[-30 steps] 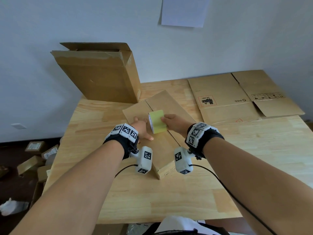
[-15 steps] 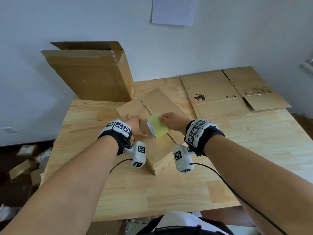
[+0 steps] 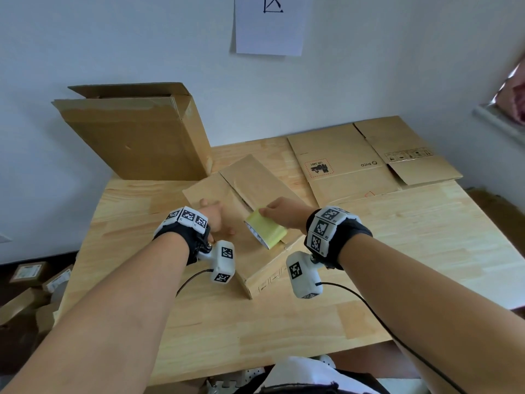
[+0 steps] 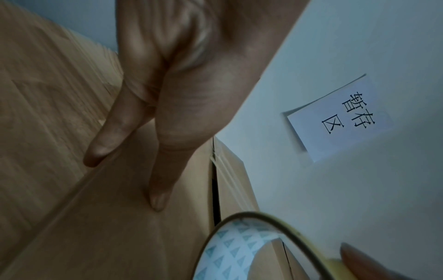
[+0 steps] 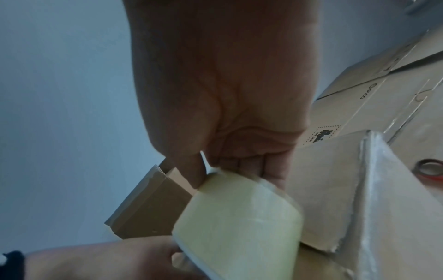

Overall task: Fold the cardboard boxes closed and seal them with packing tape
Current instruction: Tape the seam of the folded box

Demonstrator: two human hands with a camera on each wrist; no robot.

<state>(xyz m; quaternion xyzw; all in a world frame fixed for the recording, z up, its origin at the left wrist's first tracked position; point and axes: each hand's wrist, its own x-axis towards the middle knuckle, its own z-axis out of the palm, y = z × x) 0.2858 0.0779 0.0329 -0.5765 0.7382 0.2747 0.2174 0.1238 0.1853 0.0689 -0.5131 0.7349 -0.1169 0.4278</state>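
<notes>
A flat brown cardboard box (image 3: 250, 183) lies slantwise on the wooden table (image 3: 397, 251), its two top flaps folded down with a dark seam between them. My left hand (image 3: 211, 216) lies flat on the left flap with straight fingers (image 4: 158, 189) pressing the cardboard (image 4: 120, 227). My right hand (image 3: 284, 213) grips a wide roll of pale yellow packing tape (image 3: 267, 233) over the seam near the box's near end. In the right wrist view the fingers (image 5: 242, 163) curl over the roll (image 5: 239, 223). The roll's patterned white core (image 4: 230, 252) shows in the left wrist view.
A large open cardboard box (image 3: 136, 137) leans against the wall at the back left. A flattened printed carton (image 3: 363, 160) lies at the back right. A second roll of tape (image 5: 431, 168) lies on the table. Several small boxes (image 3: 28, 280) sit on the floor left of the table.
My right hand has drawn the tape roll toward me along the seam and tilted it lower. My left hand has stayed pressed on the left flap.
</notes>
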